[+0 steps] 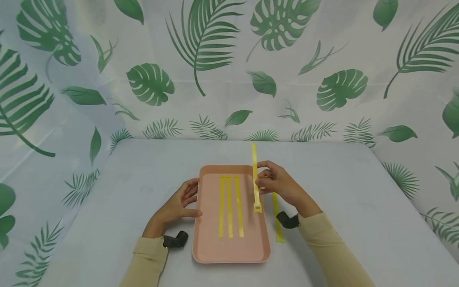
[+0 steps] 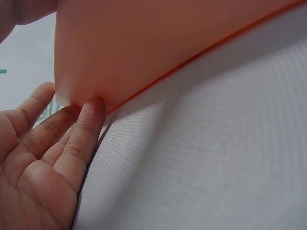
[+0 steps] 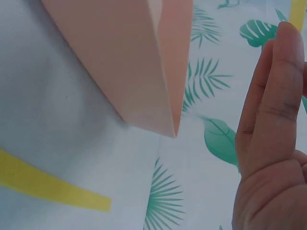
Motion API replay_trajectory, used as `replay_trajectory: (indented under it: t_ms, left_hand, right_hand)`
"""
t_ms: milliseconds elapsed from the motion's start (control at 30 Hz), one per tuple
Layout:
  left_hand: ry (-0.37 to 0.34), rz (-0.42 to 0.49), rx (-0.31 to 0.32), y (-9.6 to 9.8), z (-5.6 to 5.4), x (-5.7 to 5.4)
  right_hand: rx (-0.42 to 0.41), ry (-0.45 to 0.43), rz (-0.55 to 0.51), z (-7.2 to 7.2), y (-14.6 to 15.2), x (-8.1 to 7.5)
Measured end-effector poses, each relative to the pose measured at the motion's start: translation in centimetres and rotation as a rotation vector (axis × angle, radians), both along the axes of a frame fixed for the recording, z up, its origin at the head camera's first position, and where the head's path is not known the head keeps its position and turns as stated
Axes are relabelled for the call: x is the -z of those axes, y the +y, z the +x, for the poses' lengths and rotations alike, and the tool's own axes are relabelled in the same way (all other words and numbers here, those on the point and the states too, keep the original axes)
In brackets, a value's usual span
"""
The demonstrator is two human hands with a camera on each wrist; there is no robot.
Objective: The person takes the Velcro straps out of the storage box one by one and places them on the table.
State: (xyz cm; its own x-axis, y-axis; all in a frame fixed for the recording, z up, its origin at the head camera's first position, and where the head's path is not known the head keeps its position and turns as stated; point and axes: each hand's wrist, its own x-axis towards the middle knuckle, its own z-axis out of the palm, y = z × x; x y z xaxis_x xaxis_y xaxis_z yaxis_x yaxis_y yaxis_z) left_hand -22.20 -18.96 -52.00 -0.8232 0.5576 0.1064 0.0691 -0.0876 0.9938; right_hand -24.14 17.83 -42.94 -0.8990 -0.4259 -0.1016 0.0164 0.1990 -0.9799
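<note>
A pink tray (image 1: 231,251) lies lengthwise on the table. My left hand (image 1: 179,205) holds its left side, the thumb at the rim and fingers against the outer wall (image 2: 120,52). Three yellow straps with slotted heads, looking like hook-and-loop cable ties (image 1: 229,207), lie side by side in the tray, heads away from me. My right hand (image 1: 281,183) pinches another yellow cable tie (image 1: 255,175) above the tray's right edge, its slotted head pointing toward me. In the right wrist view only a bit of this tie (image 3: 297,14) shows by the fingertips.
One more yellow cable tie (image 1: 277,219) lies on the table right of the tray, partly under the right wrist and its black camera (image 1: 287,220). A leaf-patterned cloth (image 1: 222,79) hangs behind and beside the white table (image 1: 150,167).
</note>
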Motion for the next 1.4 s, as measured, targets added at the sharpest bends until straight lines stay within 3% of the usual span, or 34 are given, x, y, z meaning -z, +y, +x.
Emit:
replay_trajectory:
  t_ms: [1400]
  left_hand:
    - [0.023, -0.005, -0.006, 0.1, 0.0, 0.1]
  right_hand:
    - [0.063, -0.070, 0.041, 2.5, 6.2, 1.8]
